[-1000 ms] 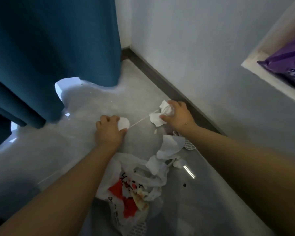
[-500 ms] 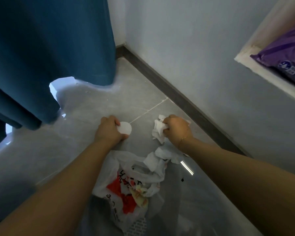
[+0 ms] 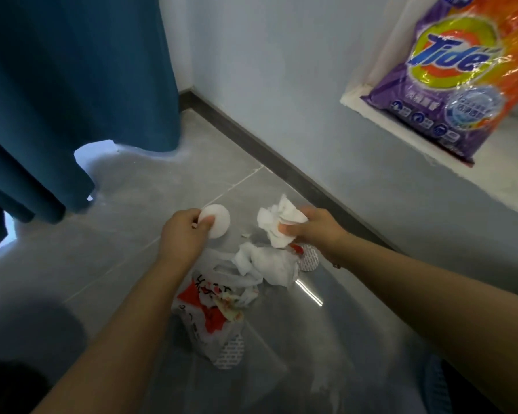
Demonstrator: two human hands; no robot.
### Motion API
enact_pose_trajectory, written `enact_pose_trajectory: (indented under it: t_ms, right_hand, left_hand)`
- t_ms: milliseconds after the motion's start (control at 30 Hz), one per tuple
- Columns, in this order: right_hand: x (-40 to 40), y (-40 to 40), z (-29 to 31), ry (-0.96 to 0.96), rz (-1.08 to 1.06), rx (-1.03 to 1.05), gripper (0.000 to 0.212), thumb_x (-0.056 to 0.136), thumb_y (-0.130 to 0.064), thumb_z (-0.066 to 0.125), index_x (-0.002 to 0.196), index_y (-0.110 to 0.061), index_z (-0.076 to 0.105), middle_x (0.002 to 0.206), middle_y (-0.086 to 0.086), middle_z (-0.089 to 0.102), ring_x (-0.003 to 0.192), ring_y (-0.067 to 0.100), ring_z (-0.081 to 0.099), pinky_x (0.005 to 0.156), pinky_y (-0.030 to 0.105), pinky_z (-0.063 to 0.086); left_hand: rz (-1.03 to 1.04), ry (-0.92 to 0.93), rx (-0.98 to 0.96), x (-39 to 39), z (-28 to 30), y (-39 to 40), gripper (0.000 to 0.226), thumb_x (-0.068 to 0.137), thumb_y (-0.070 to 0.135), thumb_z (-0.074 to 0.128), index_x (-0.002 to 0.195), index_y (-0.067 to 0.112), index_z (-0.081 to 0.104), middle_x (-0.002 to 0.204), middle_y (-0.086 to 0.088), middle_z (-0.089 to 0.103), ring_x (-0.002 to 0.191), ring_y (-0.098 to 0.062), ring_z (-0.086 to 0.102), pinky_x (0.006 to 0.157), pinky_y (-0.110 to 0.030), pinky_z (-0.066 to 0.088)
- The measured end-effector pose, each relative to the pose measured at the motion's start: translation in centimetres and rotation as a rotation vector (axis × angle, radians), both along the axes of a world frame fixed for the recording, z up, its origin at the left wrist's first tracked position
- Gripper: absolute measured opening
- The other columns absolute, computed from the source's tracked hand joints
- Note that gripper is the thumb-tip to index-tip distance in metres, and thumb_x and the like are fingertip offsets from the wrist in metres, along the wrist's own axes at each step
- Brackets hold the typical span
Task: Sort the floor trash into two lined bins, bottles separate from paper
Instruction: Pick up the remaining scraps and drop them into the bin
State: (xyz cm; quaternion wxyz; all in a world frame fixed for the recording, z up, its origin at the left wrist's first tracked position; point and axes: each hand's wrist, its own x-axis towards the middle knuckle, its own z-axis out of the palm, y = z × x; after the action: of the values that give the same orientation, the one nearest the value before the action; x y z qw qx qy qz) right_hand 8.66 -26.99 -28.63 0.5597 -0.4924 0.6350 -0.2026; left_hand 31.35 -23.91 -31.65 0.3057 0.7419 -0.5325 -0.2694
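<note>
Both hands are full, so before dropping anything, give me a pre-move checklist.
1. Right hand grips the crumpled tissue: ok.
2. Left hand pinches the round white pad: ok.
3. Lined bin visible to drop into: not ok, none in view.
4. Loose paper remaining on the floor: not ok.
5. Printed plastic bag emptied: cannot tell.

Floor (image 3: 150, 189) is smooth grey tile with a slight sheen. The tissue (image 3: 277, 224) is soft crumpled white paper, same as the wad (image 3: 266, 264) under it. The round pad (image 3: 217, 221) is matt white, kinda cottony. The shopping bag (image 3: 205, 309) is thin crinkly plastic. Curtain (image 3: 72, 85) is matt blue cloth, and the detergent bag (image 3: 461, 76) is glossy plastic film. Wall (image 3: 281, 85) is flat matt paint.
</note>
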Motion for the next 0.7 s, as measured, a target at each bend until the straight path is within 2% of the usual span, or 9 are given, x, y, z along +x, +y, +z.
enact_pose_trajectory:
  t_ms: [100, 167, 233, 300, 400, 500, 567, 633, 700]
  right_hand:
    - [0.0, 2.3, 0.6, -0.327, -0.098, 0.180, 0.026, 0.090, 0.000, 0.055, 0.116, -0.004, 0.056, 0.102, 0.011, 0.066, 0.083, 0.017, 0.066, 0.078, 0.029, 0.056]
    - [0.4, 4.1, 0.5, -0.583, -0.138, 0.311, 0.034, 0.088, 0.010, 0.046, 0.118, -0.003, 0.054, 0.094, 0.011, 0.068, 0.076, 0.015, 0.068, 0.069, 0.024, 0.059]
    - [1.0, 5.9, 0.2, -0.772, -0.119, 0.399, 0.041, 0.072, 0.005, 0.067, 0.111, -0.005, 0.061, 0.088, 0.009, 0.071, 0.074, 0.015, 0.070, 0.068, 0.025, 0.059]
    - [1.9, 7.6, -0.1, -0.861, -0.046, 0.431, 0.063, 0.048, -0.010, 0.089, 0.107, -0.007, 0.067, 0.096, 0.010, 0.072, 0.082, 0.018, 0.070, 0.072, 0.028, 0.059]
    - [3.4, 9.8, -0.9, -0.840, 0.060, 0.470, 0.074, 0.050, -0.023, 0.090, 0.118, -0.010, 0.063, 0.114, 0.010, 0.067, 0.097, 0.020, 0.068, 0.087, 0.032, 0.055]
    - [4.9, 12.4, -1.5, -0.730, 0.164, 0.525, 0.039, 0.085, -0.017, 0.061, 0.124, -0.014, 0.057, 0.123, 0.010, 0.061, 0.101, 0.020, 0.062, 0.092, 0.034, 0.050]
    - [5.7, 13.9, -2.0, -0.646, 0.181, 0.569, 0.034, 0.093, -0.004, 0.046, 0.125, -0.016, 0.053, 0.116, 0.009, 0.063, 0.095, 0.019, 0.062, 0.085, 0.032, 0.053]
    - [6.6, 15.0, -2.6, -0.526, 0.187, 0.542, 0.034, 0.090, -0.001, 0.053, 0.121, -0.014, 0.055, 0.108, 0.009, 0.066, 0.089, 0.018, 0.064, 0.074, 0.028, 0.056]
    - [7.4, 16.0, -3.1, -0.305, 0.219, 0.417, 0.032, 0.082, -0.006, 0.067, 0.114, -0.008, 0.060, 0.106, 0.014, 0.066, 0.086, 0.019, 0.064, 0.073, 0.027, 0.056]
  left_hand:
    - [0.150, 0.164, -0.110, -1.5, 1.7, 4.7, 0.023, 0.093, 0.024, 0.056, 0.099, 0.004, 0.067, 0.090, -0.006, 0.062, 0.080, -0.018, 0.054, 0.063, -0.025, 0.037]
    - [0.232, 0.228, -0.195, -2.2, 2.0, 7.8, 0.016, 0.091, 0.023, 0.059, 0.096, 0.009, 0.067, 0.094, -0.001, 0.062, 0.081, -0.014, 0.056, 0.066, -0.024, 0.043]
    - [0.309, 0.333, -0.218, -2.6, 2.2, 10.8, 0.004, 0.087, 0.019, 0.064, 0.088, 0.014, 0.065, 0.091, 0.002, 0.064, 0.076, -0.006, 0.059, 0.067, -0.022, 0.050]
    - [0.420, 0.487, -0.196, -2.9, 2.4, 13.7, 0.006, 0.086, 0.014, 0.066, 0.082, 0.012, 0.061, 0.082, 0.003, 0.065, 0.068, 0.002, 0.060, 0.061, -0.014, 0.050]
    - [0.560, 0.562, -0.193, -2.8, 1.7, 17.5, 0.009, 0.087, 0.013, 0.063, 0.088, 0.008, 0.055, 0.082, 0.008, 0.060, 0.075, -0.007, 0.060, 0.059, -0.014, 0.048]
    - [0.624, 0.519, -0.149, -2.4, -0.6, 21.1, 0.023, 0.090, 0.007, 0.058, 0.111, 0.007, 0.050, 0.093, 0.022, 0.049, 0.076, 0.003, 0.054, 0.063, -0.003, 0.041]
    - [0.645, 0.551, -0.080, -2.4, -2.0, 23.3, 0.016, 0.091, 0.002, 0.054, 0.105, 0.009, 0.055, 0.096, 0.011, 0.055, 0.092, -0.013, 0.058, 0.065, -0.005, 0.043]
    - [0.662, 0.663, -0.008, -2.6, -3.1, 24.7, 0.021, 0.091, -0.002, 0.052, 0.087, 0.014, 0.066, 0.096, 0.002, 0.065, 0.100, -0.023, 0.061, 0.072, -0.012, 0.046]
    - [0.715, 0.846, 0.059, -2.7, -3.9, 25.4, 0.027, 0.089, 0.000, 0.054, 0.083, 0.019, 0.072, 0.101, -0.002, 0.069, 0.100, -0.021, 0.063, 0.080, -0.025, 0.050]
